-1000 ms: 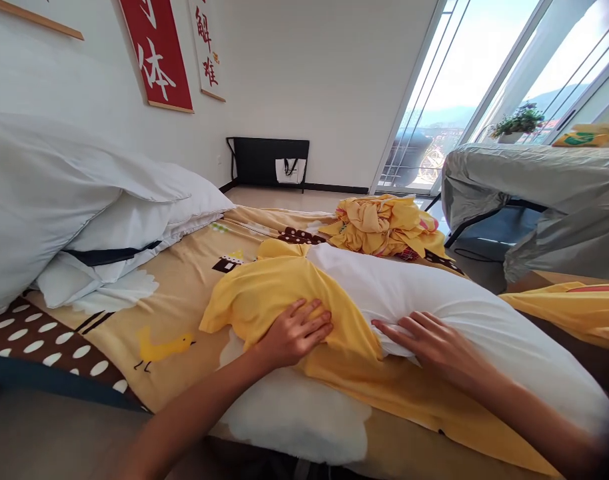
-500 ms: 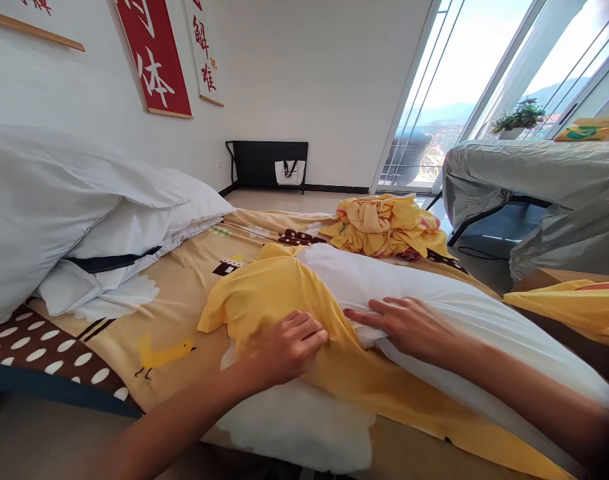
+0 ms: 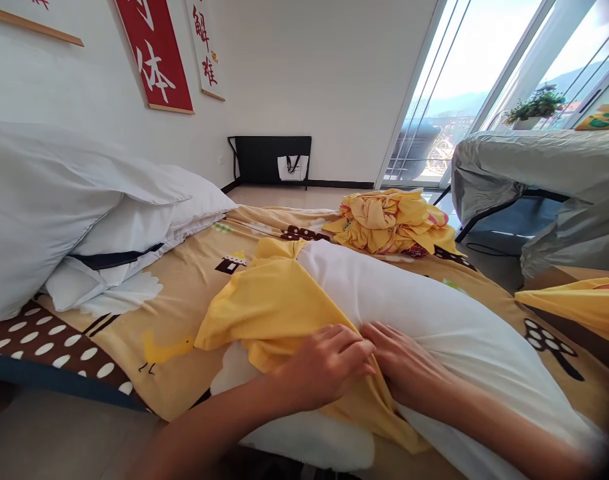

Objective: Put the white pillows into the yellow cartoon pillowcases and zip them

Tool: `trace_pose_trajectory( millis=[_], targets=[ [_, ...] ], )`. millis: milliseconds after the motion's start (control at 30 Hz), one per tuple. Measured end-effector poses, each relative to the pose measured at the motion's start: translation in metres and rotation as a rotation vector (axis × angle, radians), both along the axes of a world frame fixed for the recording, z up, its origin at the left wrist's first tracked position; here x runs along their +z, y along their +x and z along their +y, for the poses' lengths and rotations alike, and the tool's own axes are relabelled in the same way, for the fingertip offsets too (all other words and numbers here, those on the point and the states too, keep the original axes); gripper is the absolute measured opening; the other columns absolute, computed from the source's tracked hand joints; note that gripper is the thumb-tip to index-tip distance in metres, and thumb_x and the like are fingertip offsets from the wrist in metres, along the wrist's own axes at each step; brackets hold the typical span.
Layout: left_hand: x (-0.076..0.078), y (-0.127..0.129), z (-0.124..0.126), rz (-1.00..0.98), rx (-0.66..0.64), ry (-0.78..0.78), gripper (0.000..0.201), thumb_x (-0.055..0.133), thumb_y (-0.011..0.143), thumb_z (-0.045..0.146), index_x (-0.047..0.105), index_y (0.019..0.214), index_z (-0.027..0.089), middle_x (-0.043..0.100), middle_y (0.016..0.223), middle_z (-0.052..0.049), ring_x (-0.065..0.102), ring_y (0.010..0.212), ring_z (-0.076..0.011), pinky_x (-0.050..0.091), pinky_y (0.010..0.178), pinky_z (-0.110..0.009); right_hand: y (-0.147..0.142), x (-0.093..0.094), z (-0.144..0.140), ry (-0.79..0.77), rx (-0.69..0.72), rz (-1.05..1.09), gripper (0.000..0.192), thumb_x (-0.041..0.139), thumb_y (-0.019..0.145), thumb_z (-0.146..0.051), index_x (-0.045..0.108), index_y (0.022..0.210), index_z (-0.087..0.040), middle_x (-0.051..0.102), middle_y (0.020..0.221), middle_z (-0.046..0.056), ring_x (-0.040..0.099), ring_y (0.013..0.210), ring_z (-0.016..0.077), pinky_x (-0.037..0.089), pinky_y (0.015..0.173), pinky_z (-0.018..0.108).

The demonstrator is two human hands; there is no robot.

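Bright daylight pours in from the window point(image 3: 484, 80) at the upper right of the frame, where the sky is blown out to white. The white wall point(image 3: 309, 67) is evenly lit and shadows are soft. Straight lines bend toward the edges, and the lower right corner is blurred.

Two hands point(image 3: 329, 363) point(image 3: 409, 367), three white pillows point(image 3: 434, 313) point(image 3: 49, 193) point(image 3: 149, 220), two wall banners point(image 3: 157, 57) point(image 3: 204, 47), one crumpled yellow heap point(image 3: 392, 220).

Matt yellow cloth pillowcase point(image 3: 274, 307), smooth white cotton-look pillow point(image 3: 434, 320), soft printed fabric bedsheet point(image 3: 184, 280)
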State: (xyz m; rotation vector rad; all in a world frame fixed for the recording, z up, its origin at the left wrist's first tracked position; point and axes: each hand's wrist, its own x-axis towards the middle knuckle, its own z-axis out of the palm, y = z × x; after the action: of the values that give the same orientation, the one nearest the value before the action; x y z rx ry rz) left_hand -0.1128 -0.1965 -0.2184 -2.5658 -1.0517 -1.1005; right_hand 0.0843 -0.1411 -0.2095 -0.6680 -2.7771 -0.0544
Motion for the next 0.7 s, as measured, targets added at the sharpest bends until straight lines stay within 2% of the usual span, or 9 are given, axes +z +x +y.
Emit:
trace_pose_trajectory(
  millis=[67,133,200,267,333,433,567,633,700],
  targets=[
    [-0.006,-0.021,-0.017,0.106,0.021,0.05,0.037,0.047,0.094,0.038,0.053,0.117,0.01,0.063,0.106,-0.012,0.055,0.106,-0.0214,0.044,0.093,-0.034,0.021,-0.002,-0.017,0.201,-0.043,-0.013,0.029,0.047,0.087,-0.027,0.06,0.113,-0.022,0.061,0.114,0.011,0.056,0.101,0.0248,0.047,0.081,0.038],
    [-0.015,-0.039,-0.026,0.211,0.102,0.113,0.044,0.05,0.092,0.041,0.052,0.12,0.008,0.062,0.11,-0.014,0.053,0.11,-0.0249,0.043,0.094,-0.039,0.04,-0.01,-0.032,0.401,-0.157,0.019,0.046,0.042,0.09,-0.035,0.048,0.133,-0.019,0.053,0.13,0.017,0.049,0.116,0.0343,0.045,0.085,0.049],
    [-0.025,-0.048,-0.023,0.293,0.179,0.163,0.033,0.051,0.092,0.035,0.056,0.113,0.009,0.063,0.103,-0.012,0.055,0.101,-0.024,0.044,0.088,-0.038,0.054,-0.021,-0.04,0.536,-0.252,0.009,0.051,0.036,0.092,-0.037,0.042,0.138,-0.018,0.052,0.131,0.02,0.048,0.116,0.0398,0.044,0.082,0.054],
    [-0.031,-0.048,-0.013,0.357,0.172,0.207,0.014,0.049,0.091,0.021,0.06,0.095,0.013,0.063,0.088,-0.007,0.057,0.084,-0.0197,0.045,0.075,-0.034,0.06,-0.029,-0.038,0.571,-0.25,-0.039,0.049,0.035,0.091,-0.028,0.042,0.139,-0.017,0.059,0.119,0.02,0.055,0.105,0.0378,0.045,0.079,0.052],
    [-0.031,-0.041,-0.003,0.412,0.078,0.229,0.015,0.047,0.089,0.013,0.057,0.079,0.016,0.058,0.074,-0.003,0.052,0.069,-0.0157,0.042,0.063,-0.03,0.06,-0.027,-0.028,0.537,-0.143,-0.065,0.05,0.036,0.087,-0.015,0.044,0.136,-0.016,0.064,0.102,0.014,0.06,0.089,0.0294,0.047,0.074,0.044],
    [-0.017,-0.024,0.005,0.41,-0.044,0.204,0.019,0.044,0.09,0.014,0.055,0.075,0.017,0.055,0.071,-0.002,0.048,0.064,-0.0143,0.038,0.057,-0.029,0.049,-0.002,-0.009,0.447,0.005,-0.007,0.053,0.035,0.078,-0.001,0.049,0.127,-0.017,0.064,0.086,0.006,0.06,0.076,0.0185,0.047,0.065,0.03],
    [0.004,0.003,0.012,0.287,-0.077,0.199,0.023,0.038,0.093,0.015,0.058,0.082,0.018,0.056,0.073,-0.003,0.052,0.074,-0.0148,0.042,0.067,-0.029,0.024,0.032,0.008,0.37,-0.032,0.039,0.051,0.035,0.074,0.001,0.056,0.115,-0.019,0.061,0.082,0.003,0.058,0.07,0.015,0.04,0.053,0.025],
    [0.007,0.013,0.017,0.214,-0.055,0.194,0.024,0.037,0.094,0.016,0.059,0.085,0.018,0.057,0.073,-0.003,0.054,0.078,-0.0153,0.043,0.072,-0.029,0.011,0.028,0.012,0.325,-0.019,0.003,0.034,0.038,0.079,-0.003,0.061,0.097,-0.02,0.06,0.078,0.003,0.056,0.066,0.0152,0.039,0.053,0.025],
    [0.002,0.021,0.022,0.163,-0.059,0.192,0.024,0.037,0.094,0.017,0.059,0.085,0.017,0.058,0.076,-0.003,0.054,0.079,-0.0149,0.044,0.072,-0.029,0.005,0.01,0.014,0.273,0.048,-0.045,0.025,0.041,0.082,-0.005,0.06,0.076,-0.02,0.06,0.073,0.003,0.056,0.062,0.0149,0.04,0.053,0.026]
  ],
)
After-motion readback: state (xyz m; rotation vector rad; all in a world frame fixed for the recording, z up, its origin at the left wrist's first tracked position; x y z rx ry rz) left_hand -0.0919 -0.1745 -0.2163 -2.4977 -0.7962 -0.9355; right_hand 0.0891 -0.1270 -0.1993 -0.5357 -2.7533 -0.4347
